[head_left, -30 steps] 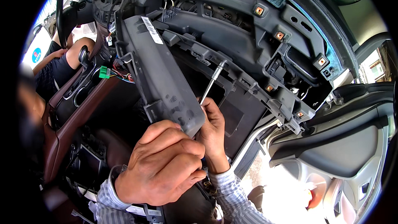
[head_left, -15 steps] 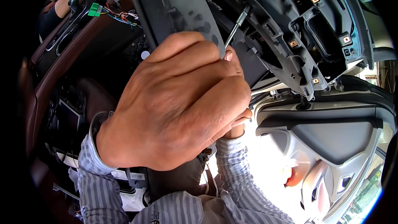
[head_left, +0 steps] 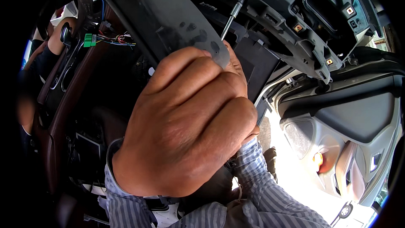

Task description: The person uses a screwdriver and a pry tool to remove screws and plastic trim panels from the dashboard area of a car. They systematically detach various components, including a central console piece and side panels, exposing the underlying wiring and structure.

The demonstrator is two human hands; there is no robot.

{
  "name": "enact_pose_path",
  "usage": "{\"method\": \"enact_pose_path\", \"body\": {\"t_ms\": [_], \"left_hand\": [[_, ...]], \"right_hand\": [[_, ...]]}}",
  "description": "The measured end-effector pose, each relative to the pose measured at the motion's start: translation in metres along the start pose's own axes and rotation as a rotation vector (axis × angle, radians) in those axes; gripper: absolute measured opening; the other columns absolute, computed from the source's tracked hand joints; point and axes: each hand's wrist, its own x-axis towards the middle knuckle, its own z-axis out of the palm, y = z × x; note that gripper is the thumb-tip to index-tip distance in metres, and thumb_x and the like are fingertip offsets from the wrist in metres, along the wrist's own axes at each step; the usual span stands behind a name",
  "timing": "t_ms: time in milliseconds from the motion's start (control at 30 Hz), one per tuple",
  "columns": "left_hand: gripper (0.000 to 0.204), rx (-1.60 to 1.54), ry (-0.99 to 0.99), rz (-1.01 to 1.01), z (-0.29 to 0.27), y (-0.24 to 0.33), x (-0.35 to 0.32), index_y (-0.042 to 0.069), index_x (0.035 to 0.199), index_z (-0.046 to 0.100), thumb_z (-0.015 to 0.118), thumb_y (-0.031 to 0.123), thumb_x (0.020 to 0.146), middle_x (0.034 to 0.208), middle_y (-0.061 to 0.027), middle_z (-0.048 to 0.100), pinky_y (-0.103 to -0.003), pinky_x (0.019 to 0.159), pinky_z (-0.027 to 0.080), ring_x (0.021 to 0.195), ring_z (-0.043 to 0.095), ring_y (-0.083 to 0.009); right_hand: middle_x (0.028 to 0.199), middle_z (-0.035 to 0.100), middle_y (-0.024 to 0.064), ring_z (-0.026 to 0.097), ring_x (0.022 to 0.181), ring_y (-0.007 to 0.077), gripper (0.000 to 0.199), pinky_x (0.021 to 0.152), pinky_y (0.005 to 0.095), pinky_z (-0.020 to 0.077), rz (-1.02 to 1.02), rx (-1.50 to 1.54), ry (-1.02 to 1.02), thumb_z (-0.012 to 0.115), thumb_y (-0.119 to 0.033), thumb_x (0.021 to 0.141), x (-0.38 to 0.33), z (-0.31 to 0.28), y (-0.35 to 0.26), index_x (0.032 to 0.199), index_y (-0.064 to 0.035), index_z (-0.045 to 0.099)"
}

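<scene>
My left hand fills the middle of the view, its fingers closed over the lower end of a dark grey, curved trim panel with smudges on it. My right hand is mostly hidden behind the left; only a few fingers show. From these fingers a thin metal socket driver sticks up, its handle out of sight. The driver's socket tip reaches the opened dashboard frame; whether it sits on a fastener I cannot tell.
At the right stands an open car door with a grey inner panel. A green connector with loose coloured wires lies to the left, near a brown-edged console. Beyond it, another person's arm shows at the far left.
My view has shifted, so the dashboard sits higher and the door farther left and lower in parts. Both hands keep their grips; the driver still points at the frame.
</scene>
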Motion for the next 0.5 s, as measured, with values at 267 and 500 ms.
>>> {"method": "enact_pose_path", "body": {"t_ms": [267, 500], "left_hand": [[0.036, 0.012, -0.057, -0.022, 0.0, 0.004, 0.004, 0.005, 0.074, 0.055, 0.054, 0.034, 0.094, 0.089, -0.0097, 0.064, -0.05, 0.092, 0.042, 0.081, 0.06, -0.026], [0.022, -0.043, 0.023, -0.051, 0.003, 0.006, 0.005, 0.007, 0.073, 0.056, 0.07, 0.023, 0.08, 0.087, -0.0084, 0.063, -0.047, 0.093, 0.043, 0.083, 0.059, -0.0248]], "right_hand": [[0.093, 0.063, -0.0015, 0.057, 0.072, 0.0028, 0.038, 0.059, 0.0165, 0.0473, -0.083, -0.217, 0.153, 0.052, -0.029, 0.101, -0.012, 0.009, -0.004, 0.132, -0.0062, 0.054], [0.108, 0.065, 0.0078, 0.064, 0.096, 0.0142, 0.031, 0.084, 0.0271, 0.0548, -0.001, -0.043, 0.03, 0.058, -0.018, 0.097, -0.012, -0.019, 0.009, 0.122, -0.0013, 0.056]]}}
